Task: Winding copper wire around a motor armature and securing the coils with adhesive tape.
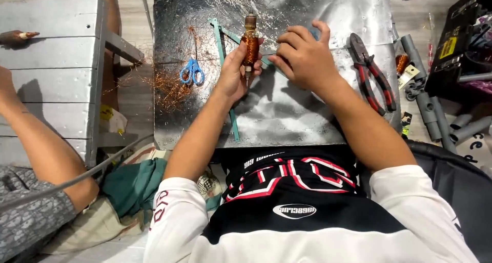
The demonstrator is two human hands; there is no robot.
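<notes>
My left hand grips a small motor armature wound with copper wire, held upright above a metal sheet. Its shaft ends stick out above and below my fingers. My right hand rests on the sheet just right of the armature, fingers curled over a thin teal strip. Whether the right fingers pinch that strip or only press on it is hidden.
Blue-handled scissors and a tangle of loose copper wire lie on the sheet's left. Red-and-black pliers lie at its right, grey pipe pieces beyond. Another person's arm rests by a grey wooden bench at left.
</notes>
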